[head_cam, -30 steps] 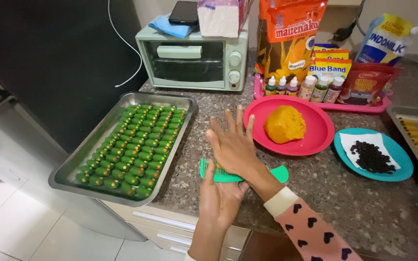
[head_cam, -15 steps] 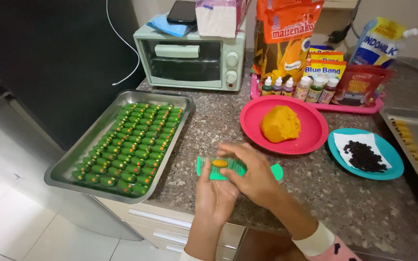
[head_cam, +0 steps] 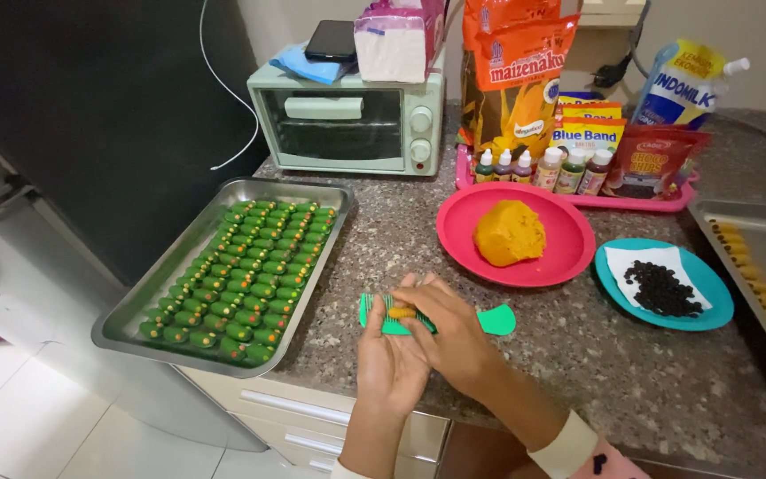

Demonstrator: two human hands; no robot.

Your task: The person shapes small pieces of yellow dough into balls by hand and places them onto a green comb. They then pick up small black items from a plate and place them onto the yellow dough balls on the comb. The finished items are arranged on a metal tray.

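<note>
Countertop (head_cam: 578,372): right hand (head_cam: 454,333) now curled

My work surface is a speckled granite countertop (head_cam: 578,372). Directly on it, from my left: a steel tray (head_cam: 135,324) of green pieces in rows, overhanging the front edge; a mint-green toaster oven (head_cam: 347,124) at the back; a green comb-shaped tool (head_cam: 496,321) near the front edge. Right of centre — a red plate (head_cam: 569,257) bearing orange dough, a teal plate (head_cam: 711,288) with dark bits on white paper, a pink tray (head_cam: 658,202) of small bottles and packets behind. Far right — a second steel tray (head_cam: 755,239), partly out of view.
</note>
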